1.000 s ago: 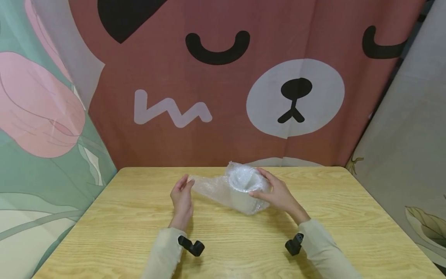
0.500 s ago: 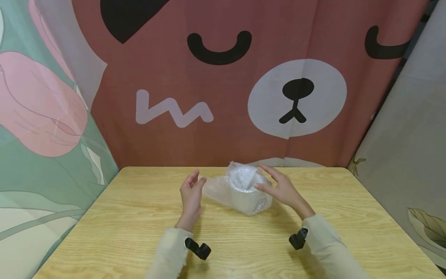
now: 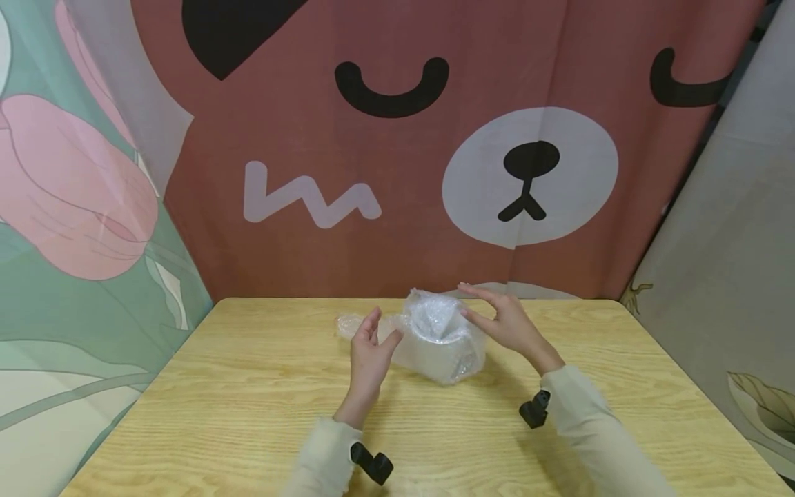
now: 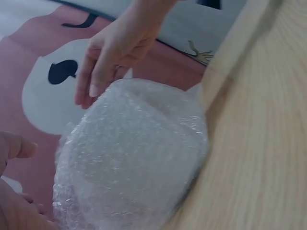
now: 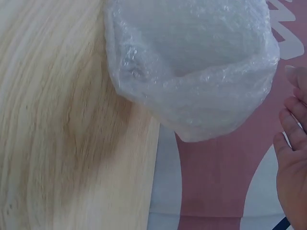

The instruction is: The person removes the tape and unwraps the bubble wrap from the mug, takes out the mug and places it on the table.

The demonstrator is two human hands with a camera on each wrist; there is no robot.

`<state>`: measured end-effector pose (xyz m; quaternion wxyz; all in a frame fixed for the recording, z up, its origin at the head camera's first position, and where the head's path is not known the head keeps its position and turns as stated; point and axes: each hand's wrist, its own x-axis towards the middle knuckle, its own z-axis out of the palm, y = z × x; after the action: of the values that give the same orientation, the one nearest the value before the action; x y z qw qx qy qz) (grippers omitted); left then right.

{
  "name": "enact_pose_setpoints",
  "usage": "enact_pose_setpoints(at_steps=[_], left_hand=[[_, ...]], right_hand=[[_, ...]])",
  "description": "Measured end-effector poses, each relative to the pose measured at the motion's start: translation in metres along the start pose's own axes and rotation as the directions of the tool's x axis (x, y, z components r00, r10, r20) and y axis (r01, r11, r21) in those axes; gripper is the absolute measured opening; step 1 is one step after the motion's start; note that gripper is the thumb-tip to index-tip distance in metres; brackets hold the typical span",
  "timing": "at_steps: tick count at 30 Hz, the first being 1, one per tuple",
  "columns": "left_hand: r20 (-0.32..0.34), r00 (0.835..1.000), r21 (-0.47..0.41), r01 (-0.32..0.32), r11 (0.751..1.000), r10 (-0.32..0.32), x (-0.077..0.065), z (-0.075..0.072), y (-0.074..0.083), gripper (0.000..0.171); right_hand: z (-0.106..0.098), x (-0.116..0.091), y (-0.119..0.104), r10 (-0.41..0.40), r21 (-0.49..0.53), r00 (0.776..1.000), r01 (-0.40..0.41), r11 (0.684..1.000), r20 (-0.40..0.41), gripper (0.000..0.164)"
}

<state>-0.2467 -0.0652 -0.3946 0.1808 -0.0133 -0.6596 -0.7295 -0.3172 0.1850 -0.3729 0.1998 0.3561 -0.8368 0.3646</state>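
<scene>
A round, whitish bundle of bubble wrap (image 3: 437, 355) stands on the wooden table, its top folded inward into a hollow. What it encloses cannot be made out through the plastic. A loose tail of the bubble wrap (image 3: 350, 326) lies out to the left, partly behind my left hand (image 3: 370, 362). That hand is raised in front of the tail, fingers and thumb apart, with nothing in its grasp. On the bundle's other side my right hand (image 3: 514, 328) hovers by the top rim, fingers extended. In the right wrist view a gap shows between the right hand (image 5: 293, 163) and the plastic (image 5: 201, 96).
The light wooden tabletop (image 3: 248, 400) reaches back to a hanging cloth (image 3: 298, 255) printed with a bear face. Patterned cloths also hang on the left (image 3: 81, 310) and right (image 3: 702, 262). A small black camera (image 3: 373, 464) is strapped at each wrist.
My left hand has let go of the wrap's tail and moved right toward the bundle. My right hand has loosened from the rim and drawn slightly away. The bundle has stayed put.
</scene>
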Motion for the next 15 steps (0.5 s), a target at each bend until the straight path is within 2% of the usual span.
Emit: enact_pose_setpoints(at_steps=[4,8,15], left_hand=[[0.036,0.999,0.093,-0.030,0.995,0.027,-0.006,0.003,-0.002,0.067],[0.069,0.997,0.163,-0.033,0.986,0.022,-0.008,0.007,-0.006,0.075],[0.123,0.992,0.165,0.006,0.986,-0.027,-0.009,0.011,-0.010,0.086]], right_hand=[[-0.001,0.002,0.002,-0.019,-0.013,1.000,0.019,1.000,0.010,0.044],[-0.003,0.005,0.004,-0.029,-0.017,0.999,0.030,0.999,0.025,0.042],[-0.002,0.008,0.009,-0.042,-0.034,0.997,0.044,0.998,0.059,0.039]])
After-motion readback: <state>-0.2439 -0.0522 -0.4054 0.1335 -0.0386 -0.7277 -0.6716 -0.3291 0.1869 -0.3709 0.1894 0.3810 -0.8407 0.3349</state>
